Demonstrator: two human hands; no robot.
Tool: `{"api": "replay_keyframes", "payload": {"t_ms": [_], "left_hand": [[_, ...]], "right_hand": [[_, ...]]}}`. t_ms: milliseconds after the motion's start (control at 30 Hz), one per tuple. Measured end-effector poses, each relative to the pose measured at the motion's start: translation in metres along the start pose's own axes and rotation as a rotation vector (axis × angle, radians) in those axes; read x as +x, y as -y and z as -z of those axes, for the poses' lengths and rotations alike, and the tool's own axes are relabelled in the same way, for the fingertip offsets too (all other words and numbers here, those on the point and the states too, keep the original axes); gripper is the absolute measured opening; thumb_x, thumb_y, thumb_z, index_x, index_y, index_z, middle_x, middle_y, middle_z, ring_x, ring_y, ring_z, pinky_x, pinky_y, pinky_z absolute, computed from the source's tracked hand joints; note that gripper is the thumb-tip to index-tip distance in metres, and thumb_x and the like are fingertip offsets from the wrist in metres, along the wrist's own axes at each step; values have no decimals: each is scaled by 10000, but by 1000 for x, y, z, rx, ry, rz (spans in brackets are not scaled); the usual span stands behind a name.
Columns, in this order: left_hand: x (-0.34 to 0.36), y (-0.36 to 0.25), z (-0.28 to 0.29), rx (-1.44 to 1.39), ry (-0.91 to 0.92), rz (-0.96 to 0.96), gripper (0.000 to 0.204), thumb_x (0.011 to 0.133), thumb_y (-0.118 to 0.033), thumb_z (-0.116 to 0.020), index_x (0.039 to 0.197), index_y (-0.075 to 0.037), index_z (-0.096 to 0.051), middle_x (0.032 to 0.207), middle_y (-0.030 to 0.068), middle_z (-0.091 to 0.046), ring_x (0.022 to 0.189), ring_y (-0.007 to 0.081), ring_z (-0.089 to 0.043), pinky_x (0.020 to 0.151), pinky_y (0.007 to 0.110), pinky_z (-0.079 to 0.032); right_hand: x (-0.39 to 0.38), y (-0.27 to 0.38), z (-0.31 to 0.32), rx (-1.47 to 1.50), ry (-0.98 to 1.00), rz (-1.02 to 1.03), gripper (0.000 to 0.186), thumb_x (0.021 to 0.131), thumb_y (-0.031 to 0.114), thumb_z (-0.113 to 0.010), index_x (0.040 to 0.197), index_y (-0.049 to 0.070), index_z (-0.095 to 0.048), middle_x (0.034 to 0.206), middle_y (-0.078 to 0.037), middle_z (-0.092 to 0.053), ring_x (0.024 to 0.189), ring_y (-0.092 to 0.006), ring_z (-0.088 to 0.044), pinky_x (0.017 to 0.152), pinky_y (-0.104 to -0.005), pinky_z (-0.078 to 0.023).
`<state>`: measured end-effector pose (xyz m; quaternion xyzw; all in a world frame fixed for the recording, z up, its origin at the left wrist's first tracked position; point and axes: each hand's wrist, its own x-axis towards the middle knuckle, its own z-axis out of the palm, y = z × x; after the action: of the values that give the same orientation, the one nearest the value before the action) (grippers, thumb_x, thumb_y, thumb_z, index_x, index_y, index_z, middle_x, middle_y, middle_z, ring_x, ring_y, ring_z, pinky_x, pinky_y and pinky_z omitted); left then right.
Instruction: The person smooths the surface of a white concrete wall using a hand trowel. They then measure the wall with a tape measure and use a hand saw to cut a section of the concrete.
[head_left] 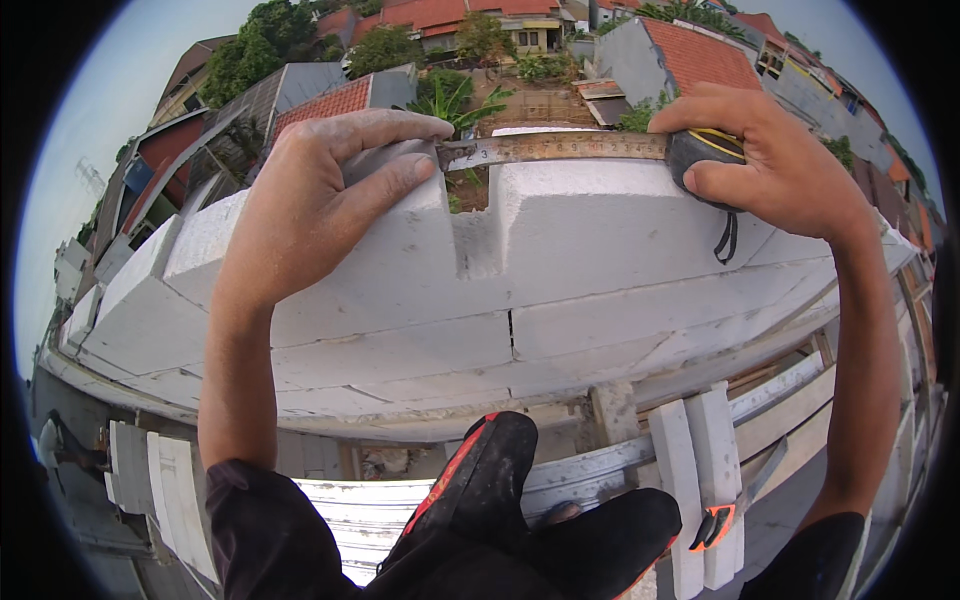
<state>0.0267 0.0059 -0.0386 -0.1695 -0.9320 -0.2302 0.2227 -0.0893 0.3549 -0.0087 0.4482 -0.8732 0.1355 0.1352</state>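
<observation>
My left hand (320,190) pinches the hook end of a tape measure blade (555,148) against the top edge of a white block wall (400,300). My right hand (780,155) grips the dark tape measure case (700,160) on the wall's top at the right. The yellowish blade stretches between both hands, spanning a square notch (475,215) cut into the top course. A short black strap hangs from the case.
Black gloves with orange trim (520,510) lie below, near my body. Several loose white blocks (700,480) stand upright at lower right, more at lower left (150,480). Beyond the wall are red-tiled roofs (700,55) and trees far below.
</observation>
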Motion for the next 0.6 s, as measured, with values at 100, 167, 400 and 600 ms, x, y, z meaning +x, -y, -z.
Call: {"api": "replay_keyframes", "payload": {"t_ms": [100, 167, 400, 600], "left_hand": [[-2, 1, 0, 20, -15, -9, 351, 992, -233, -745, 1292, -52, -766, 1127, 110, -794, 1017, 175, -732, 947, 325, -553], [-1, 2, -2, 17, -17, -16, 353, 991, -230, -742, 1290, -46, -766, 1136, 112, -793, 1021, 178, -731, 950, 328, -554], [-1, 6, 0, 49, -27, -68, 382, 1002, -281, -723, 1297, -41, -757, 1154, 126, -786, 1033, 185, -725, 953, 339, -561], [0, 15, -4, 55, 11, -113, 474, 1035, -434, -686, 1302, -48, -750, 1160, 129, -778, 1008, 200, -732, 932, 345, -570]], "right_hand": [[-1, 3, 0, -81, 4, 1, 449, 816, 238, -688, 1194, 2, -738, 1171, -161, -712, 1087, -282, -664, 1001, -369, -506], [-3, 0, -3, -59, 14, 4, 439, 821, 202, -683, 1202, -14, -701, 1103, -132, -665, 1061, -257, -628, 983, -364, -489], [-10, 0, -13, -33, -99, 88, 429, 885, 266, -702, 1239, 23, -711, 1131, -177, -701, 1051, -358, -669, 943, -427, -519], [-19, 11, -30, -89, -227, 92, 394, 890, 270, -715, 1205, 33, -712, 1047, -170, -659, 970, -372, -657, 870, -443, -530]]}}
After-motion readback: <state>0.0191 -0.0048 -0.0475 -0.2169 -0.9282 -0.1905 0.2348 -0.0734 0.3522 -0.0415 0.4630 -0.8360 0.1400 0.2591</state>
